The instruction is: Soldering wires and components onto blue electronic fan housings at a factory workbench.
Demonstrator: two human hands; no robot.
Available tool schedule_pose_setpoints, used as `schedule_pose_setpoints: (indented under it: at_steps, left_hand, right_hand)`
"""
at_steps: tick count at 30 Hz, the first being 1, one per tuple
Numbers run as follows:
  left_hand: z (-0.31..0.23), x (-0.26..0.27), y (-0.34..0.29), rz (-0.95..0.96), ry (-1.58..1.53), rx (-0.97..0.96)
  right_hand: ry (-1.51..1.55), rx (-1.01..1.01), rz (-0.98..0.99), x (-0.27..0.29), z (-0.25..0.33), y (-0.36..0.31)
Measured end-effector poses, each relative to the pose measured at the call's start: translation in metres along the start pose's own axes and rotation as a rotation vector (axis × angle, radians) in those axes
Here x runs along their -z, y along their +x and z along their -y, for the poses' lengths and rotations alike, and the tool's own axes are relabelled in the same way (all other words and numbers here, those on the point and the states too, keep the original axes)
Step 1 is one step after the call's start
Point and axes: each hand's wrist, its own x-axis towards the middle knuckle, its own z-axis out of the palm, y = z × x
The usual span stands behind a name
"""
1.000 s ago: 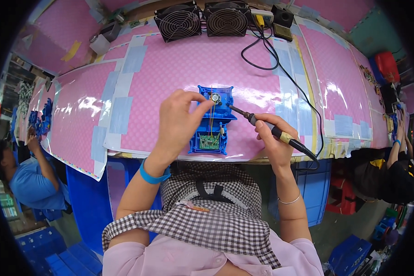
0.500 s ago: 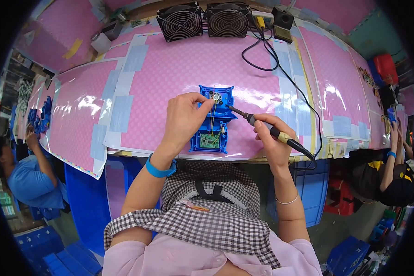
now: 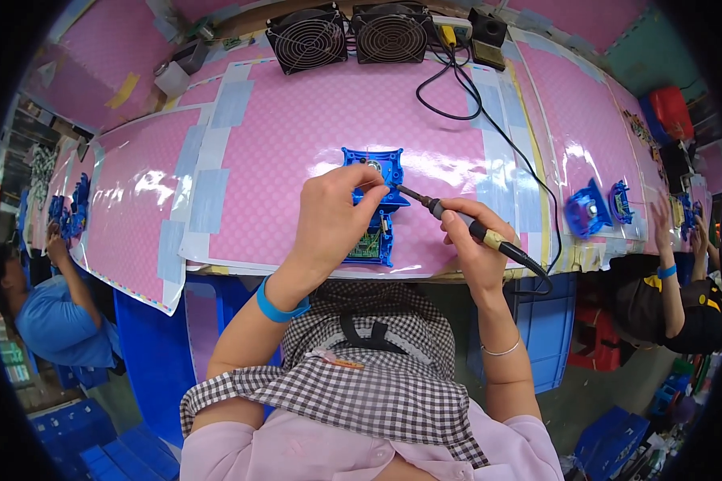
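A blue plastic housing (image 3: 399, 164) in two halves lies before me, the upper half with a round metal-centred part mostly behind my fingers. In the lower half sits a green circuit board (image 3: 369, 247), partly hidden by my hand. My left hand (image 3: 325, 216) is closed in a pinch over the upper half, apparently on a thin wire beside the iron's tip. From the right, my right hand (image 3: 475, 239) grips a soldering iron (image 3: 431, 205) like a pen. Its dark tip points left at the pinching fingertips; whether it touches the wire I cannot tell.
Two black fans (image 3: 306, 40) stand at the back, beside a soldering iron stand (image 3: 488, 40). The iron's black cable (image 3: 515, 148) loops along the right. Further right are blue housing parts (image 3: 587, 210) near a co-worker's raised hand (image 3: 662, 224). Another person (image 3: 56, 309) works at left.
My left hand has shifted right, its fingertips now close to the iron's tip and covering more of the housing. Two blue housing parts have appeared on the right near the co-worker.
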Motion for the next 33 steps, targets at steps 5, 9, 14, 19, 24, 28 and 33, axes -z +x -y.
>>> schedule_pose_setpoints:
  at_steps: [5,9,14,19,24,28,33]
  left_hand:
    - [0.0125,-0.0038,0.0013,0.113,0.358,-0.225]
    - [0.0134,-0.0051,0.0019,0.137,0.369,-0.206]
    - [0.0147,-0.0065,0.0028,0.142,0.386,-0.206]
    - [0.0118,-0.0071,0.0026,0.135,0.381,-0.206]
    - [0.0125,-0.0077,0.0021,0.136,0.382,-0.2]
    - [0.0126,-0.0082,0.0024,0.136,0.39,-0.208]
    - [0.0148,-0.0084,0.0025,0.142,0.405,-0.21]
  right_hand:
    - [0.019,-0.012,-0.016,0.002,0.0008,0.0005]
    - [0.029,-0.018,-0.012,0.0011,0.0037,0.0008]
    - [0.0,0.013,-0.007,-0.001,0.0016,0.0014]
    - [-0.033,-0.002,-0.003,-0.001,0.0024,0.0009]
    - [0.032,-0.06,-0.004,0.0011,0.0072,-0.0032]
    - [0.053,-0.064,-0.017,0.0031,0.0056,-0.0047]
    - [0.108,-0.096,-0.031,0.0039,0.0048,-0.0047]
